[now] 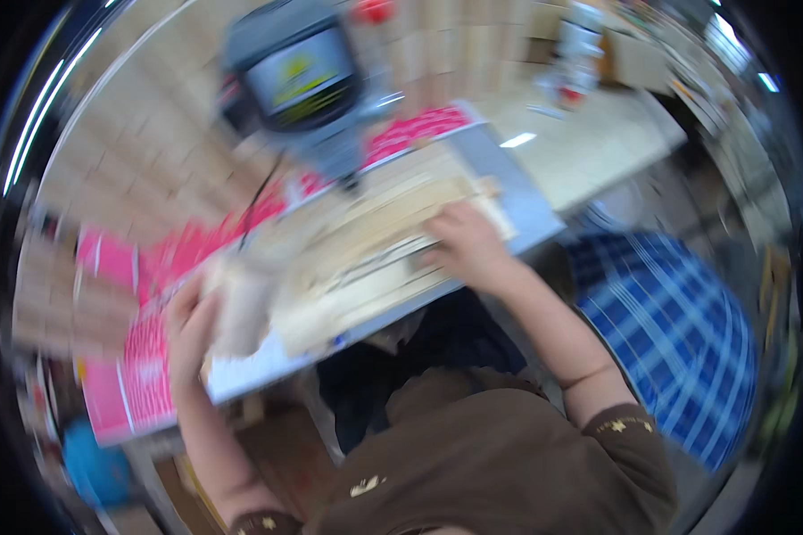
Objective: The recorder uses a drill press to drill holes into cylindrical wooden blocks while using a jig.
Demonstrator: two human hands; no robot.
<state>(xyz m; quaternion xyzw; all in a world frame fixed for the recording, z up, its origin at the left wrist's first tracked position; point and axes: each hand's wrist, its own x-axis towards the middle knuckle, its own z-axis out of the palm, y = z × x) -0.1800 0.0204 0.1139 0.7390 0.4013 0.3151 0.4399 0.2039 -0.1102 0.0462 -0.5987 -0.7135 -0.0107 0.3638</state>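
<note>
The picture is smeared by motion. My left hand is closed on the outer side of a pale, block-shaped piece, whose exact kind I cannot make out. In the middle of the worktop lie pale wooden strips, side by side, with dark lines between some of them. Over their right end is my right hand, fingers bent downward and close to the wood. Blur hides whether it grips a strip. A grey device with a lit screen stands just beyond the strips, its narrow lower end pointing at them.
Pink printed sheets cover the worktop's left and far side. Rows of light wooden blocks fill the back. A white bottle stands on a pale table at far right. Blue checked cloth is to my right. A dark cable hangs near the device.
</note>
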